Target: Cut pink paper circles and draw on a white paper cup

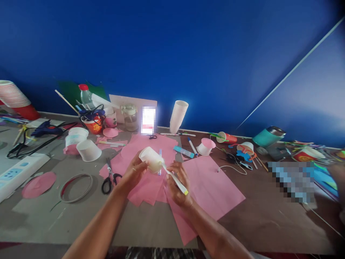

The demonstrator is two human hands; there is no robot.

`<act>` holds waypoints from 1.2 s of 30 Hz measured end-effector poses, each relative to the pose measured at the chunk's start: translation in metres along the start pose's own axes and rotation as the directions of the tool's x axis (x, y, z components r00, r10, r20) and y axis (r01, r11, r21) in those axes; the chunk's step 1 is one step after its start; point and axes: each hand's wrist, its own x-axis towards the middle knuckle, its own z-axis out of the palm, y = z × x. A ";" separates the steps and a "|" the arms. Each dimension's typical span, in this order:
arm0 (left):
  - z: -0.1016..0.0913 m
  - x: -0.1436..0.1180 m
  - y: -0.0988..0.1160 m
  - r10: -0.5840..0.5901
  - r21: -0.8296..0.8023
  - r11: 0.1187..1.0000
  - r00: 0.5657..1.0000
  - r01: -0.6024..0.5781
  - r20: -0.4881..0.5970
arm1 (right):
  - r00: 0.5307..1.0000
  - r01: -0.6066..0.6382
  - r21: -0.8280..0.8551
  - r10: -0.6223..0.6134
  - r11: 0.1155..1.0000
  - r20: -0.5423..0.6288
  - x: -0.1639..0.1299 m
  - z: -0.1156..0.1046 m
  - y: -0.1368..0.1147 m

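Note:
My left hand (134,173) is closed around a white paper cup (151,159), tilted on its side above the table. In my right hand (178,183) is a white marker (176,180) with a yellow end. Its front end meets the cup or is just in front of it; whether it touches I cannot tell. Sheets of pink paper (212,183) lie beneath both hands. A pair of scissors (109,178) with black handles rests left of my left hand. Beyond my right hand lie a light-blue tube (183,151) and a small cup with a pink top (206,146).
A stack of white cups (178,117) leans by the blue wall. Near it stand a lit, blurred screen (148,120) and a glass jar (129,118). At left are a tape ring (76,187) and a power strip (21,174); at right, a teal bottle (268,136).

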 end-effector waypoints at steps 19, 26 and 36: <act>0.001 -0.002 0.000 -0.030 0.094 0.995 0.999 0.026 0.033 | 0.991 0.127 0.009 -0.128 0.992 0.047 -0.004 0.001 -0.003; 0.001 -0.003 -0.002 -0.028 0.107 0.994 0.999 0.024 0.036 | 0.992 0.116 -0.024 -0.115 0.993 0.048 -0.005 0.003 -0.001; 0.000 -0.002 -0.001 -0.015 0.101 0.995 0.999 0.012 0.034 | 0.993 0.112 -0.021 -0.111 0.993 0.035 -0.004 0.004 0.000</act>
